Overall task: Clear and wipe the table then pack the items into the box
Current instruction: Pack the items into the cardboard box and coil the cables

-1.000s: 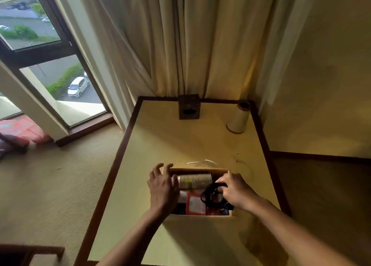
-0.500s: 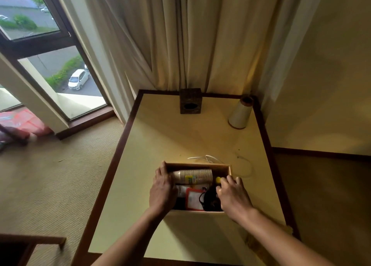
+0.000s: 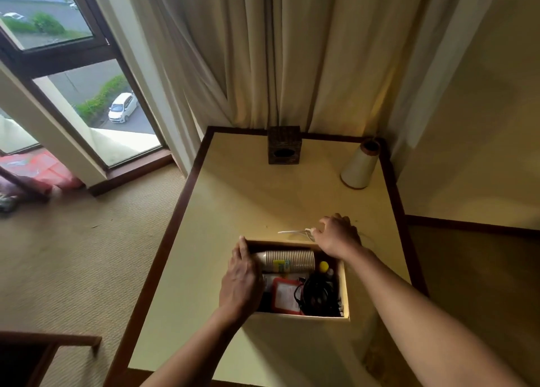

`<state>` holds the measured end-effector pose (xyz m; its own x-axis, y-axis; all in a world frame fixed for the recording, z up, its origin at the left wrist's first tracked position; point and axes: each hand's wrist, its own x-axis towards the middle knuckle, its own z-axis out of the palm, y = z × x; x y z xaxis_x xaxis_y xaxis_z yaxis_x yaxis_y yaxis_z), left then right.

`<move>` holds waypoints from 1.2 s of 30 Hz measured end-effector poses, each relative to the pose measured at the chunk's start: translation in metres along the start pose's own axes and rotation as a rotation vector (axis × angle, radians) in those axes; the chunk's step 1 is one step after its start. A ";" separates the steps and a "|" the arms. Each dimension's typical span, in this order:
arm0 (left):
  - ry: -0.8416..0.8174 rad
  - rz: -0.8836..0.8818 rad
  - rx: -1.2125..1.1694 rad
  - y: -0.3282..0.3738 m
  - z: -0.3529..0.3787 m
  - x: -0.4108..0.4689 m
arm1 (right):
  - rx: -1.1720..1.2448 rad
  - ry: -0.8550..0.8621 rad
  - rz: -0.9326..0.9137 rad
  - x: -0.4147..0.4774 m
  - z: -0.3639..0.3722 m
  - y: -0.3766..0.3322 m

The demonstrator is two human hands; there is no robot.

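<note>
The desk (image 3: 263, 199) is seen at lower centre of the frame, and the open box (image 3: 346, 287) is set near its front edge. The box's left wall is pressed by the left hand (image 3: 241, 278), fingers straight. 1 stack of paper cups (image 3: 289, 260) is laid inside. White plastic cutlery (image 3: 295, 232), just beyond the far wall, is pinched by the right hand (image 3: 336, 234).

An open cardboard box (image 3: 346, 284) is sitting on the worktop (image 3: 248, 199), holding a sideways stack of paper cups (image 3: 292, 260), a red packet (image 3: 285, 294) and a coiled black cable (image 3: 320, 296). White plastic cutlery (image 3: 295, 232) is lying just behind it, pinched by the right hand (image 3: 336, 234).
</note>
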<state>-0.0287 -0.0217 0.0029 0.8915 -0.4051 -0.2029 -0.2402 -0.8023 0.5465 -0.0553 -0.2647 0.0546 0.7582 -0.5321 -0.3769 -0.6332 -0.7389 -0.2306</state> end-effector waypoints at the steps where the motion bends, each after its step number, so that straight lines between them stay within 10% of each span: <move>1: -0.010 0.006 0.008 0.002 0.000 -0.001 | 0.008 -0.053 0.024 0.006 0.002 0.001; 13: 0.129 -0.008 -0.047 0.025 -0.019 0.010 | 0.352 0.207 -0.231 -0.034 -0.070 -0.007; 25: -0.031 0.434 -1.059 0.169 -0.154 0.051 | 0.945 0.477 -0.332 -0.087 -0.181 -0.030; 36: 0.150 -0.076 -1.791 0.153 -0.214 0.071 | 1.560 0.563 0.047 -0.060 -0.170 -0.016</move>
<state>0.0798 -0.0793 0.2459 0.9277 -0.2730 -0.2546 0.3723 0.6265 0.6848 -0.0643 -0.2912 0.2331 0.4729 -0.8701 -0.1391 0.0703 0.1946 -0.9784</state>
